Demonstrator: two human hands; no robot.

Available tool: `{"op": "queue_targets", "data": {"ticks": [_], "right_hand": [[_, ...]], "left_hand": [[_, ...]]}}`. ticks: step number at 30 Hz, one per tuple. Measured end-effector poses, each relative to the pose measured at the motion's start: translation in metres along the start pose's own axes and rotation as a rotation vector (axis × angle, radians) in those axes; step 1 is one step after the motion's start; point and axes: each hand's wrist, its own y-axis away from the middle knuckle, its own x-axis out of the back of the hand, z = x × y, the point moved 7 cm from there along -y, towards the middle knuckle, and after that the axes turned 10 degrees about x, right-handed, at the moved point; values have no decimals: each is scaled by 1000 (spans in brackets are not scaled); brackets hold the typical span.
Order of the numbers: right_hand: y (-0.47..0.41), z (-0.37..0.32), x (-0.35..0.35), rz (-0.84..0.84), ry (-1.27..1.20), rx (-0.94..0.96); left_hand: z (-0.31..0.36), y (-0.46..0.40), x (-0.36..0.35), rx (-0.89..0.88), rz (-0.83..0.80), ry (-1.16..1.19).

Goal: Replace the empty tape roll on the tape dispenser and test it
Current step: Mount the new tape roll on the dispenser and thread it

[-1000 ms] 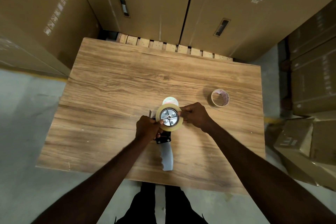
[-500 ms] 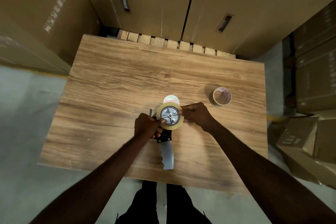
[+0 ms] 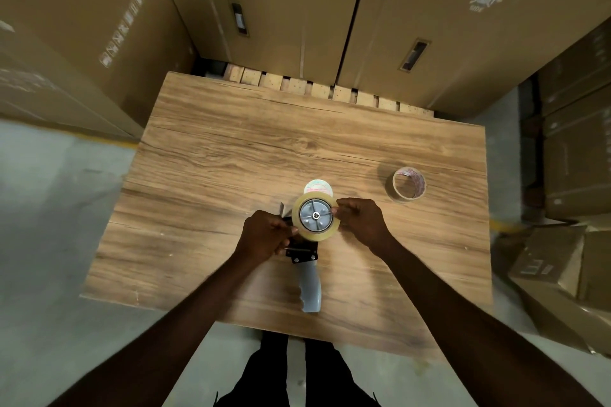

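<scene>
A tape dispenser with a grey handle lies on the wooden table, handle towards me. A full roll of clear tape sits on its grey hub. My left hand is closed on the dispenser's black frame at the roll's left side. My right hand pinches the roll's right edge with its fingertips. The empty cardboard core lies apart at the right of the table. A pale round piece shows just behind the roll; I cannot tell what it is.
Tall cardboard boxes stand close behind and left of the table. More boxes are stacked at the right, with smaller ones on the floor. Pallet blocks line the table's far edge. Grey concrete floor lies left.
Both hands stay on the dispenser and roll, almost unmoved. The view has shifted slightly as my head moved.
</scene>
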Motion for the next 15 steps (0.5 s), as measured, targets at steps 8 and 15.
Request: {"op": "queue_targets", "data": {"ticks": [8, 15], "right_hand": [[29, -32, -18, 52, 298, 226], [35, -26, -24, 54, 261, 164]], "left_hand": [[-28, 31, 7, -363, 134, -462], [-46, 38, -3, -436, 322, -619]]}}
